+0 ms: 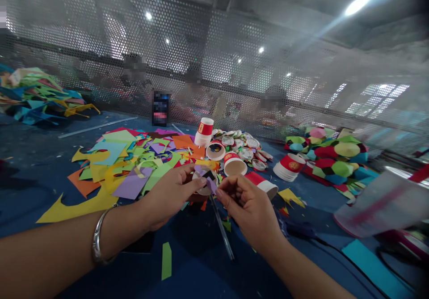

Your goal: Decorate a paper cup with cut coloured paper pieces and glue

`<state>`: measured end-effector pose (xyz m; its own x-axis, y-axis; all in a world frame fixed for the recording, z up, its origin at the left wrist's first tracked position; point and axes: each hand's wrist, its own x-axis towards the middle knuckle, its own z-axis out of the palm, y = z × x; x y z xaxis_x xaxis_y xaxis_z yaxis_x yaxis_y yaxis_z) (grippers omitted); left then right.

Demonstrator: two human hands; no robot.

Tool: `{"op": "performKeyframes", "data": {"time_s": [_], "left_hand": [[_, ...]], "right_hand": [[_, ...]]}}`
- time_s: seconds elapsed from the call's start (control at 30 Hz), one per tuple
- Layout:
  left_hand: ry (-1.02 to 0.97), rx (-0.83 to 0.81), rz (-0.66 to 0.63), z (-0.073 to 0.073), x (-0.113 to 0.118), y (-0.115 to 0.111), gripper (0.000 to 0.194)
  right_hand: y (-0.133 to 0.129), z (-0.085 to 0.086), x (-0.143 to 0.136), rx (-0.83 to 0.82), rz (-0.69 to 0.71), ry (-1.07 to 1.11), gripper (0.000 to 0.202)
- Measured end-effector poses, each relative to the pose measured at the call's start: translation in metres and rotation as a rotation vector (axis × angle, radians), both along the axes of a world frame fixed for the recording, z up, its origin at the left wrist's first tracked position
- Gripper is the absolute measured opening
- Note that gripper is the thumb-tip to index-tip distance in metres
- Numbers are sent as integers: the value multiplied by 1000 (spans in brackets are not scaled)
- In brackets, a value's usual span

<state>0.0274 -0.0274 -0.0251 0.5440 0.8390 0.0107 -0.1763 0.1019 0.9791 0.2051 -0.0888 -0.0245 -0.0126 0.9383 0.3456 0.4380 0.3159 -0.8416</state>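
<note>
Delicately, the right hand (246, 200) pinches purple paper (212, 185) between thumb and fingertips, nearly closed.

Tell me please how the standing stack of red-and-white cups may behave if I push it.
The stack is probably light, because its cups look like thin paper. Being narrow and tall, it may tip.
</note>
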Motion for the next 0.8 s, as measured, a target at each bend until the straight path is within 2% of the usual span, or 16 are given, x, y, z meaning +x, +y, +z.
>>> {"op": "performKeyframes", "data": {"time_s": [0.3,0.4,0.53,0.7,0.8], "left_hand": [[12,-24,-8,4,1,-5,25],[7,-14,16,3,1,-4,21],[-9,-30,45,3,0,-2,28],[-40,-39,32,5,-2,-3,36],[-8,-42,7,7,-4,-2,34]], "right_hand": [[-1,3,-1,-9,14,-14,5],[-1,3,-1,-8,17,-26,5],[-1,1,-1,-14,32,-41,4],[-1,1,-1,-11,48,-51,3],[-1,0,0,-9,52,-53,3]]}}
